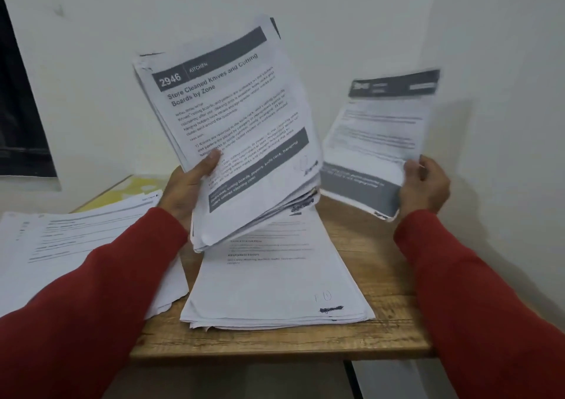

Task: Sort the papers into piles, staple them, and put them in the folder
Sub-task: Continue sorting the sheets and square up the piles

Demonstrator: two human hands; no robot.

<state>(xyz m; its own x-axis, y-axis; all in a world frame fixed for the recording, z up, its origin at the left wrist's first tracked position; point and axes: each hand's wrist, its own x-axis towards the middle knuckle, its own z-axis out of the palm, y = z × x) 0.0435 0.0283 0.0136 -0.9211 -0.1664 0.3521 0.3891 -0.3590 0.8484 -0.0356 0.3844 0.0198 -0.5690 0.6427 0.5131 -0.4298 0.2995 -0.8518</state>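
The sorting is under way and, to my eye, nowhere near finished. The left hand [189, 184] grips a thick stack of papers [232, 129] raised above the desk [376, 325], thumb pressed on the front page, which is headed "Store Cleaned Knives and Cutting Boards by Zone". The right hand [423, 184] pinches a single sheet [376, 141] by its lower right edge, held up off to the right and blurred, apart from the stack.

Two piles already lie on the desk: a middle pile [275, 279] directly under the lifted stack, and a left pile [61, 245] spread loosely beside it, partly under the left sleeve. I judge that most of the sorting remains, given how thick the held stack is. Stapling has not begun as far as I can see; no stapler shows anywhere. A yellow folder [122, 193], or what looks like one, peeks out behind the left pile, with papers lying over it.

The desk is small and pushed into a white corner, so room for further piles looks tight. The left pile would need shifting before that yellow folder can be opened.
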